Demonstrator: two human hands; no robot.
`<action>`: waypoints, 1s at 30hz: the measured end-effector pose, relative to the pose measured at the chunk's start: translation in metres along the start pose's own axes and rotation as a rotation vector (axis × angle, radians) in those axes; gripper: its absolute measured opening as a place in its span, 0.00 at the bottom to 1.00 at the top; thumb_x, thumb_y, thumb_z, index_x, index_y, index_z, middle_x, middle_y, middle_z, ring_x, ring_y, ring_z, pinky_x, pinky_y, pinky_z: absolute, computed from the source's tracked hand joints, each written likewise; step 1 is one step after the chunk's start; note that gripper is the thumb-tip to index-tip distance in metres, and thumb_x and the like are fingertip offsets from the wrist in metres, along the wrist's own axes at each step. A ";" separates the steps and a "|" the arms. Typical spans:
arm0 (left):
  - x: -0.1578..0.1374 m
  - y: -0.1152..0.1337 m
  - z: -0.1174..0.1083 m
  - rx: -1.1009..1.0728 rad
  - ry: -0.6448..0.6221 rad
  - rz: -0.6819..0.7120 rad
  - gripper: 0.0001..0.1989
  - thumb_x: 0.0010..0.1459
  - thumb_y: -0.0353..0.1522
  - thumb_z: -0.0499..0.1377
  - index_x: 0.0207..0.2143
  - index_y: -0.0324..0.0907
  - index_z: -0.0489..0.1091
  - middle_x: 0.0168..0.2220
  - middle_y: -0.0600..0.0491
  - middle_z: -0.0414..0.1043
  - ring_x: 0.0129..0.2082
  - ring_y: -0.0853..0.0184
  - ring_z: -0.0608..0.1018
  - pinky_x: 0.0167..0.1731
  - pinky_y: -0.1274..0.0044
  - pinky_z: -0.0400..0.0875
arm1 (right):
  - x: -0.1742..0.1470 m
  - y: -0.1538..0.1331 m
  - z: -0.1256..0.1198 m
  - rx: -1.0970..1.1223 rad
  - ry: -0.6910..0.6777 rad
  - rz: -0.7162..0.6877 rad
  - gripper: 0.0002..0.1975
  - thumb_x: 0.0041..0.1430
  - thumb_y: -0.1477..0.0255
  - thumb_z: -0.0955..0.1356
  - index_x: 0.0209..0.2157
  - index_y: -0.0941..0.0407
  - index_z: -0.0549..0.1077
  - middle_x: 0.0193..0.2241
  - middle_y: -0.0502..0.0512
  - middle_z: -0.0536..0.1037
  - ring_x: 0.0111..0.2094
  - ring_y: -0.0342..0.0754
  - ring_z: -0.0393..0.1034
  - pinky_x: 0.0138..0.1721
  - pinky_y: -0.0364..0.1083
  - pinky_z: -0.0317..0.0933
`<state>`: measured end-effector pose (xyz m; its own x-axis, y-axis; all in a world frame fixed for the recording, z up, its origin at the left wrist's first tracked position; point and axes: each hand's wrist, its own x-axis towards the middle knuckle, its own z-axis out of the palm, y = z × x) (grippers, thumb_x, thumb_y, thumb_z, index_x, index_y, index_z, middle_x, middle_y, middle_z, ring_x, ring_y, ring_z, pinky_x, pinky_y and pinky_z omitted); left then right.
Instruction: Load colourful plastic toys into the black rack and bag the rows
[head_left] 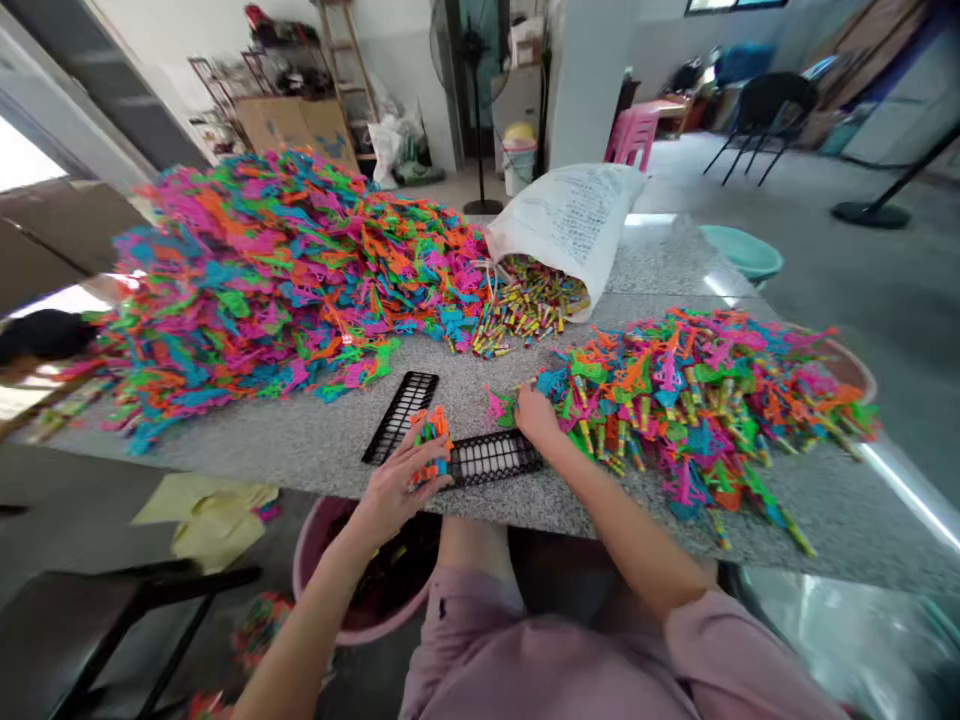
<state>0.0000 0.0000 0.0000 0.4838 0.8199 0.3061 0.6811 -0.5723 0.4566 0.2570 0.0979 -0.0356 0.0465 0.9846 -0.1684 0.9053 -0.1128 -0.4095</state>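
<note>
My left hand is closed around a small bunch of orange, green and blue plastic pieces, held upright at the left end of a black lattice tray. A second black lattice tray lies slantwise behind that hand. My right hand is over the right end of the first tray, at the left edge of a heap of colourful plastic pieces on striped tubes. Its fingers are drawn together beside green and pink pieces; what they pinch is hard to make out.
A large heap of loose colourful plastic pieces covers the left of the grey stone table. A white sack lies on its side, spilling striped tubes. Below the front edge stands a pink tub.
</note>
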 end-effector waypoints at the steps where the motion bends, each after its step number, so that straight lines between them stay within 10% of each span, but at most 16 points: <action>1: 0.001 0.001 0.003 0.004 0.017 -0.005 0.14 0.63 0.38 0.59 0.50 0.45 0.72 0.57 0.50 0.73 0.69 0.57 0.58 0.62 0.64 0.66 | 0.001 -0.005 -0.005 0.029 0.006 -0.058 0.16 0.63 0.80 0.63 0.51 0.68 0.69 0.48 0.71 0.75 0.47 0.53 0.73 0.43 0.45 0.63; 6: 0.004 0.007 0.015 0.022 0.081 -0.065 0.14 0.63 0.37 0.58 0.50 0.44 0.72 0.56 0.48 0.74 0.69 0.55 0.56 0.61 0.62 0.66 | -0.014 -0.015 0.002 0.354 -0.097 -0.261 0.06 0.60 0.71 0.69 0.37 0.60 0.75 0.34 0.56 0.79 0.37 0.48 0.73 0.38 0.43 0.62; 14: 0.005 0.012 0.019 -0.020 0.059 -0.120 0.15 0.64 0.37 0.57 0.53 0.45 0.69 0.59 0.49 0.71 0.71 0.56 0.52 0.63 0.62 0.63 | -0.071 -0.019 0.066 0.795 -0.096 -0.212 0.10 0.50 0.72 0.72 0.34 0.56 0.70 0.25 0.47 0.76 0.25 0.43 0.68 0.28 0.40 0.58; 30: 0.009 0.012 0.022 0.069 0.128 -0.074 0.18 0.64 0.38 0.58 0.55 0.49 0.71 0.55 0.52 0.74 0.69 0.56 0.57 0.62 0.62 0.65 | -0.051 -0.049 0.031 0.114 -0.282 -0.537 0.09 0.55 0.74 0.70 0.40 0.58 0.75 0.34 0.57 0.79 0.36 0.50 0.74 0.34 0.42 0.60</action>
<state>0.0244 0.0004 -0.0098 0.3599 0.8524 0.3793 0.7508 -0.5059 0.4247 0.1973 0.0488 -0.0347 -0.5306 0.8365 -0.1366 0.7197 0.3596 -0.5939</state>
